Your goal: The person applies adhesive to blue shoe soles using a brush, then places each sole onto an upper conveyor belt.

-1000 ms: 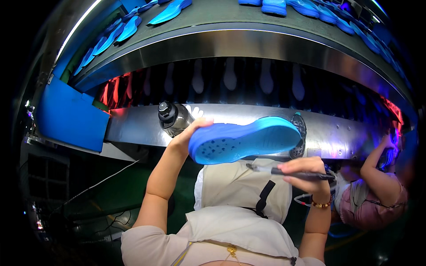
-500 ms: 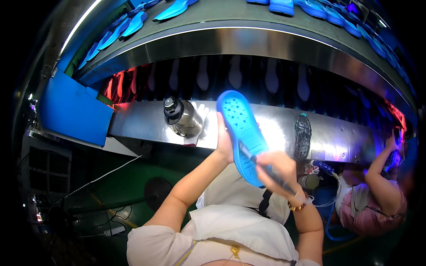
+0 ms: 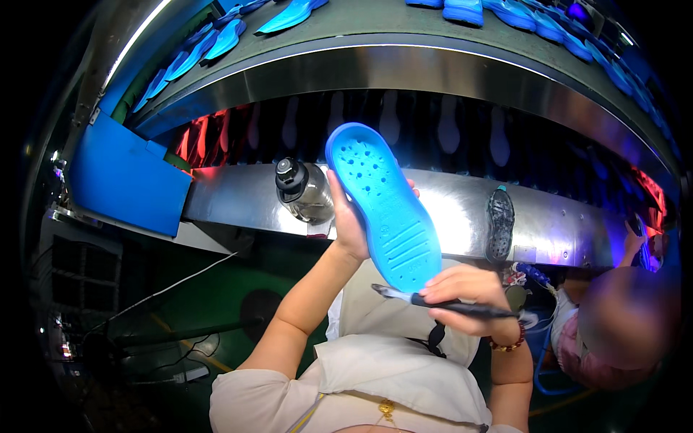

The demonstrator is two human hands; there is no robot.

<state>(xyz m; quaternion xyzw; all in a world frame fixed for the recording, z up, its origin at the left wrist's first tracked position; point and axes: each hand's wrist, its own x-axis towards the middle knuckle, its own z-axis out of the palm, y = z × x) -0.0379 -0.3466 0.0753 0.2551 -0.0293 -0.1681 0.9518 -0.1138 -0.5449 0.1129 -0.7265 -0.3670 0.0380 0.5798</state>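
Observation:
A bright blue shoe sole is held up at a tilt, its face with small holes and grooves turned toward me. My left hand grips it from the left side and underneath, fingertips showing at its right edge. In my right hand is a slim black-handled tool with a narrow pale tip; I cannot tell whether it is a brush or a blade. That tip lies by the sole's lower end. Whether it touches the sole is unclear.
A dark water bottle stands on the metal ledge, left of the sole. A dark patterned sole lies on it to the right. Beyond are dark rack slots and a conveyor carrying blue soles. Another person sits at right.
The sole has moved up and a little left. My right hand has drawn down and right, taking the tool's tip from the sole's middle to its lower end.

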